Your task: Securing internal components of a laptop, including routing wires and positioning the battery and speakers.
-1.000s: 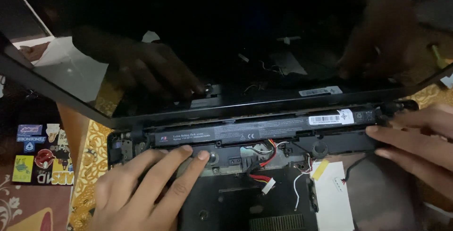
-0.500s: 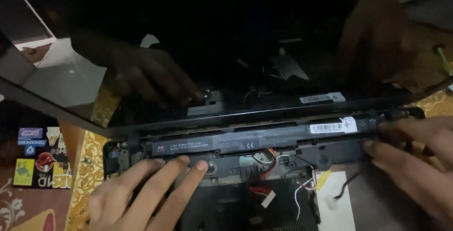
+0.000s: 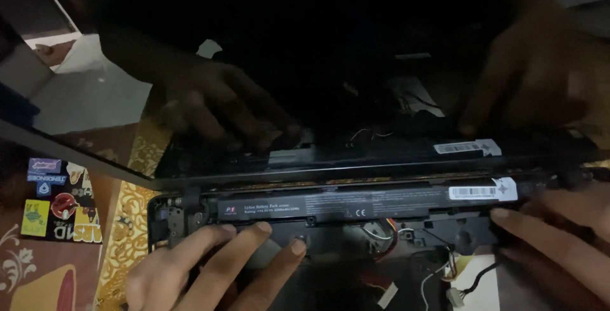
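Battery bar (image 3: 330,206), long and black, lay crosswise in the opened laptop base (image 3: 406,266), just beyond the fingertips. Left hand (image 3: 210,266) pressed spread fingers against its near edge, gripping nothing. Right hand (image 3: 559,241) touched the far end, fingers extended. Beyond, the glossy screen (image 3: 318,63) mirrored both hands.

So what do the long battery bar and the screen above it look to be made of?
Battery bar: likely matte black plastic, with a dull surface, moulded edges and stick-on labels. Screen: glossy, glass or hard plastic, I can't tell which; it mirrors both hands and the loose wires.
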